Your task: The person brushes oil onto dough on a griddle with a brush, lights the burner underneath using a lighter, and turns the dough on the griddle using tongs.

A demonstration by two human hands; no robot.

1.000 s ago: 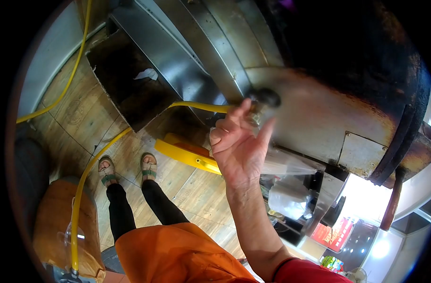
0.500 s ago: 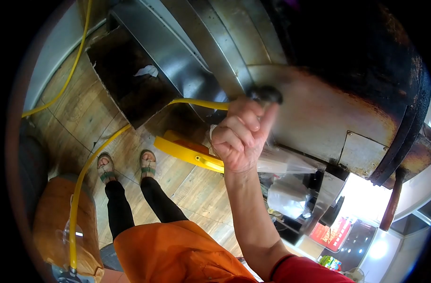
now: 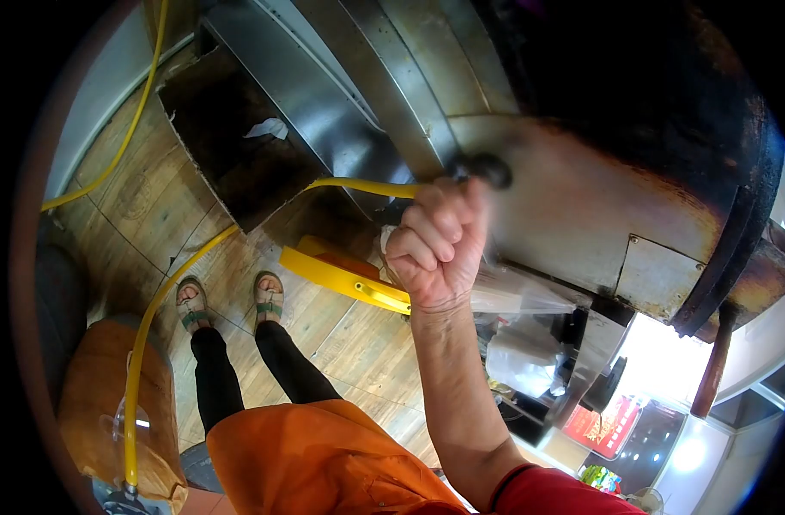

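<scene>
My right hand is raised at the front of a large metal cooking unit, its fingers curled closed. At the fingertips is a round black knob, partly hidden by the hand and slightly blurred. The thumb does not show, but the fingers appear to grip the knob. A yellow hose passes behind the hand, and a yellow plastic piece lies below and left of the wrist. My left hand is out of view.
An open cardboard box with a crumpled white scrap stands on the wood-look floor. The hose crosses the floor near my feet. A brown sack is at left. A wooden handle sticks out at right.
My right hand's index finger, stretched along the knob before, is now curled in with the others. The hand has turned slightly at the wrist; the surroundings have barely shifted.
</scene>
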